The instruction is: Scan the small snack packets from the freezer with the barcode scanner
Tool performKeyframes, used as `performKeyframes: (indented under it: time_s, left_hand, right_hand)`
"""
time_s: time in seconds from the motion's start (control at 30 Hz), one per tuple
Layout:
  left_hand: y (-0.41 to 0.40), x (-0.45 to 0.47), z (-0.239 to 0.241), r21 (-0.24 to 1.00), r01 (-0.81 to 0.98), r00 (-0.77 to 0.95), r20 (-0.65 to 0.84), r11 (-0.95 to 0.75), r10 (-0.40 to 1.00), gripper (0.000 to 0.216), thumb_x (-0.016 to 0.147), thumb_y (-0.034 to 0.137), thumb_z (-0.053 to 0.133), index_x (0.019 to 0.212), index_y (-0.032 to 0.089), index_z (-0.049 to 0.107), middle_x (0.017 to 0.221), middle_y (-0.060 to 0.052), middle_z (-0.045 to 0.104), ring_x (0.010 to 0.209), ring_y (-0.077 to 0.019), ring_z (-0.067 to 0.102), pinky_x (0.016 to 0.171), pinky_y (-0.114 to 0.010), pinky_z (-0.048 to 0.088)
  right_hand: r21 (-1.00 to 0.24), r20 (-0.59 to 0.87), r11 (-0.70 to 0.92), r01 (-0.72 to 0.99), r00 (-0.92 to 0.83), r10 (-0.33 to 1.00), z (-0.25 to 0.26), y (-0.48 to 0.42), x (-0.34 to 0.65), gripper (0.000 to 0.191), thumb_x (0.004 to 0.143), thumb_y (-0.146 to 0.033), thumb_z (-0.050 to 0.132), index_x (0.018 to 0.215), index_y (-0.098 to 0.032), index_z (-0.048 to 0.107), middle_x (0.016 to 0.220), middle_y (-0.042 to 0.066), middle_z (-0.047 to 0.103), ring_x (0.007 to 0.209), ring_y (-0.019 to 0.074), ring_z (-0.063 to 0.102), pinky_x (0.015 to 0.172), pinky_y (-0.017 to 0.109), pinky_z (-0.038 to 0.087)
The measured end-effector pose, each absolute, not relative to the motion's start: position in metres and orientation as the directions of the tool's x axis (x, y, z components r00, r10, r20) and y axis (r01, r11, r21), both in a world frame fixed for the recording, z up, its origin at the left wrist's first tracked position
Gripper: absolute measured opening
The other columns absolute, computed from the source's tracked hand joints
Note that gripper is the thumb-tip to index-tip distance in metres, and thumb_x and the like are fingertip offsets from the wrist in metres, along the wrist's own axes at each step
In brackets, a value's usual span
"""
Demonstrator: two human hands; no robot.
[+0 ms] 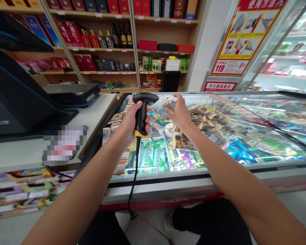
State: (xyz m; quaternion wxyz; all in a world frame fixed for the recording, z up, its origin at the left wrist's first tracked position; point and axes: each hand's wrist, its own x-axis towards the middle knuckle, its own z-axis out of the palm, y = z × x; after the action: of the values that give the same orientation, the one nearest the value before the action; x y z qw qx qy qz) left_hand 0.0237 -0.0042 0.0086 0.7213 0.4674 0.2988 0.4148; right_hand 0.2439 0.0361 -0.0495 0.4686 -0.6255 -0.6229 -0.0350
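My left hand is wrapped round the grip of a black and yellow barcode scanner, held upright over the left part of a chest freezer. Its black cable hangs down past the freezer's front edge. To the right, my right hand pinches a small clear and beige ice cream packet with dark contents, above the heap. Below both hands lie green ice cream packs, brown-labelled packets and many other wrapped items. The scanner and the packet are apart from each other.
At left, a counter carries a black checkout terminal, a flat black device and a blurred-out object. Shelves of boxes and bottles stand behind. A sliding glass lid covers the freezer's right side.
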Motion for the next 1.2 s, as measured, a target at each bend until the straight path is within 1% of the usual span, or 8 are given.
performKeyframes:
  time_s: [0.1, 0.2, 0.37, 0.53, 0.73, 0.87, 1.03, 1.2]
  left_hand:
    - [-0.002, 0.022, 0.011, 0.914, -0.340, 0.434, -0.055, 0.220, 0.899, 0.037, 0.095, 0.055, 0.051, 0.079, 0.022, 0.048, 0.053, 0.004, 0.052, 0.036, -0.0103, 0.049, 0.038, -0.021, 0.039]
    - [0.001, 0.021, 0.013, 0.912, -0.349, 0.416, -0.056, 0.217, 0.908, 0.035, 0.095, 0.054, 0.051, 0.084, 0.021, 0.052, 0.053, 0.004, 0.051, 0.036, -0.0097, 0.048, 0.038, -0.020, 0.039]
    - [0.003, 0.018, 0.014, 0.900, -0.378, 0.418, -0.046, 0.219, 0.907, 0.037, 0.094, 0.056, 0.052, 0.094, 0.019, 0.057, 0.052, 0.005, 0.050, 0.035, -0.0102, 0.046, 0.037, -0.021, 0.039]
    - [0.004, 0.015, 0.016, 0.897, -0.384, 0.400, -0.050, 0.217, 0.915, 0.040, 0.096, 0.057, 0.051, 0.095, 0.018, 0.058, 0.052, 0.005, 0.051, 0.035, -0.0102, 0.047, 0.037, -0.021, 0.039]
    - [0.006, 0.014, 0.015, 0.882, -0.418, 0.382, -0.046, 0.217, 0.923, 0.036, 0.096, 0.055, 0.051, 0.092, 0.019, 0.057, 0.051, 0.005, 0.051, 0.034, -0.0101, 0.046, 0.037, -0.021, 0.038]
    - [0.006, 0.015, 0.014, 0.886, -0.406, 0.397, -0.049, 0.223, 0.916, 0.038, 0.093, 0.057, 0.055, 0.093, 0.019, 0.057, 0.051, 0.005, 0.051, 0.034, -0.0104, 0.046, 0.036, -0.021, 0.038]
    - [0.005, 0.016, 0.014, 0.906, -0.371, 0.408, -0.039, 0.205, 0.912, 0.038, 0.094, 0.057, 0.052, 0.091, 0.019, 0.056, 0.052, 0.005, 0.050, 0.033, -0.0094, 0.045, 0.037, -0.020, 0.038]
    - [0.003, 0.014, 0.013, 0.956, -0.225, 0.540, -0.040, 0.190, 0.841, 0.034, 0.096, 0.051, 0.048, 0.085, 0.019, 0.055, 0.053, 0.003, 0.051, 0.033, -0.0105, 0.046, 0.034, -0.021, 0.036]
  right_hand:
    - [-0.412, 0.570, 0.052, 0.910, 0.213, 0.793, -0.053, 0.042, 0.251, 0.066, 0.087, -0.021, 0.064, 0.149, -0.014, 0.043, 0.139, 0.028, 0.050, 0.122, 0.0444, 0.057, 0.099, 0.060, 0.045]
    - [-0.287, 0.523, -0.083, 0.954, 0.228, 0.822, -0.059, 0.044, 0.255, 0.046, 0.088, -0.014, 0.062, 0.133, -0.013, 0.060, 0.133, 0.029, 0.055, 0.125, 0.0490, 0.052, 0.101, 0.070, 0.038]
    - [-0.198, 0.591, 0.153, 0.968, -0.006, 0.806, -0.057, 0.035, 0.232, 0.027, 0.094, -0.020, 0.059, 0.120, -0.019, 0.070, 0.134, 0.020, 0.061, 0.130, 0.0422, 0.050, 0.113, 0.068, 0.026]
    - [-0.416, 0.445, 0.518, 0.748, -0.329, 0.833, -0.068, 0.024, 0.169, 0.032, 0.097, -0.040, 0.060, 0.124, -0.023, 0.065, 0.124, 0.014, 0.069, 0.114, 0.0339, 0.063, 0.100, 0.049, 0.048]
    - [-0.471, 0.280, 0.302, 0.829, -0.185, 0.942, -0.078, 0.030, 0.148, 0.051, 0.077, -0.032, 0.081, 0.124, -0.020, 0.064, 0.121, 0.018, 0.068, 0.114, 0.0389, 0.063, 0.093, 0.050, 0.049]
    - [-0.667, 0.166, 0.274, 0.693, -0.220, 0.961, -0.067, 0.029, 0.171, 0.029, 0.071, -0.033, 0.085, 0.092, -0.021, 0.070, 0.090, 0.009, 0.072, 0.087, 0.0320, 0.068, 0.080, 0.044, 0.051]
    - [-0.958, 0.058, 0.105, 0.265, -0.178, 0.982, -0.050, 0.020, 0.193, 0.010, 0.082, -0.031, 0.074, 0.085, -0.023, 0.068, 0.088, 0.005, 0.073, 0.083, 0.0243, 0.067, 0.078, 0.039, 0.052]
    - [-0.997, -0.052, -0.046, -0.066, 0.088, 0.995, -0.034, 0.023, 0.212, 0.012, 0.087, -0.025, 0.070, 0.093, -0.024, 0.060, 0.085, 0.002, 0.071, 0.077, 0.0180, 0.067, 0.075, 0.034, 0.056]
